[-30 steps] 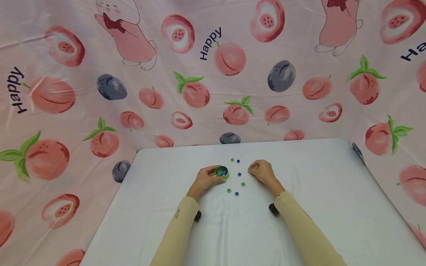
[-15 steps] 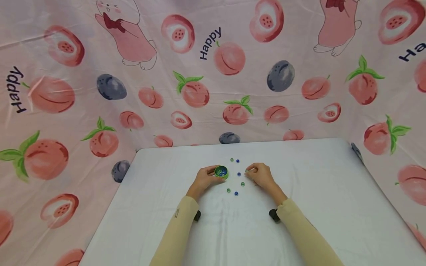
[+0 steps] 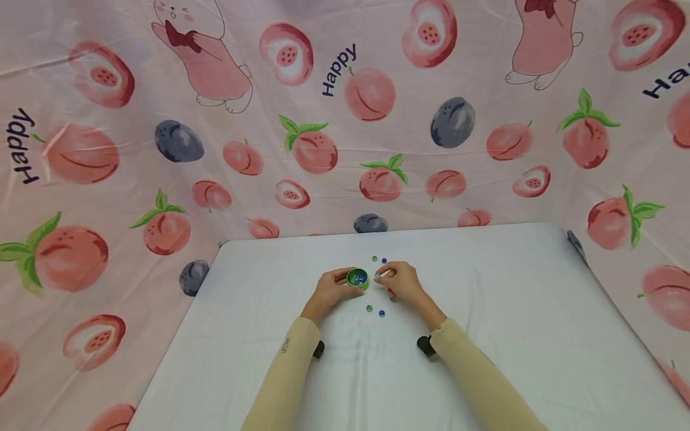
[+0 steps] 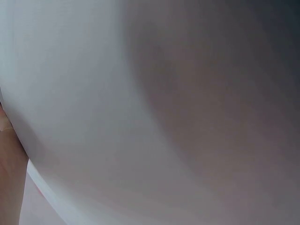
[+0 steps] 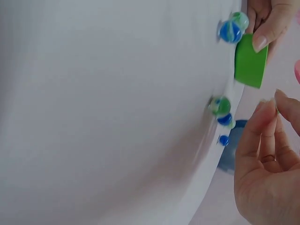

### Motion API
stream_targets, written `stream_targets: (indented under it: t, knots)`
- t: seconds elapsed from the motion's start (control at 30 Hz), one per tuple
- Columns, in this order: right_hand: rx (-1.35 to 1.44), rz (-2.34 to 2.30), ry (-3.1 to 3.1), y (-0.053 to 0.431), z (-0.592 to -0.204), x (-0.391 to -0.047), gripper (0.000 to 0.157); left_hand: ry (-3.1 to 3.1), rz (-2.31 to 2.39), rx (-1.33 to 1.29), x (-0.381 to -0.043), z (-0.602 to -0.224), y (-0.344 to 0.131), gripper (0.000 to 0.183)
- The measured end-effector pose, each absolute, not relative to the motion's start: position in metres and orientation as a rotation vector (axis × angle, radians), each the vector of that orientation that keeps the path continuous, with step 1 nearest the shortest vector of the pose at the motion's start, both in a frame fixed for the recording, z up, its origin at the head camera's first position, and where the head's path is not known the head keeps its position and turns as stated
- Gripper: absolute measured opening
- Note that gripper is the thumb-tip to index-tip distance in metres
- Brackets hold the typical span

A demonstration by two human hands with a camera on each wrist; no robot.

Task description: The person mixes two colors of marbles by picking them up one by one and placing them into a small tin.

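My left hand [image 3: 333,288] grips a small green bowl [image 5: 250,62] from its left side, thumb on the near wall. Several blue and green marbles [image 3: 358,279] lie inside it. Just right of the bowl, my right hand [image 3: 403,282] pinches a green marble [image 3: 377,276] between thumb and fingertips; in the right wrist view only a sliver of it shows. Beyond the hands lie a green marble [image 3: 374,258] and a blue marble [image 3: 384,261]. Nearer are another green marble [image 3: 369,308] and blue marble [image 3: 381,313]. One more green marble [image 3: 392,299] is partly covered by my right hand.
A white-covered table [image 3: 259,359] spreads under both arms. Behind and beside it hangs a pink cloth [image 3: 323,108] printed with fruit. The left wrist view holds mostly blurred white surface, with a bit of skin at its left edge.
My right hand has moved left with the pinched green marble, close to the bowl, and now covers a blue marble that lay in the middle. The left hand and bowl stay put.
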State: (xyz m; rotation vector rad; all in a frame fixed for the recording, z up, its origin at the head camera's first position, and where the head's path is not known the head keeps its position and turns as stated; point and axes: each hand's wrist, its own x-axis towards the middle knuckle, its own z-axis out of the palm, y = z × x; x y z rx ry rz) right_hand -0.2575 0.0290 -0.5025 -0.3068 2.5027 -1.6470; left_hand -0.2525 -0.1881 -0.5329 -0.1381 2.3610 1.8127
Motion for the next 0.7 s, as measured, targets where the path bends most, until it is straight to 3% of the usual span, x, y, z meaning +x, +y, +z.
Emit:
stream_targets:
  t: [0.7]
  knots:
    - [-0.341, -1.617, 2.492, -0.001, -0.508, -0.259, 0.019, 2.339, 1.864, -0.072, -0.253, -0.531, -0.188, 0.061]
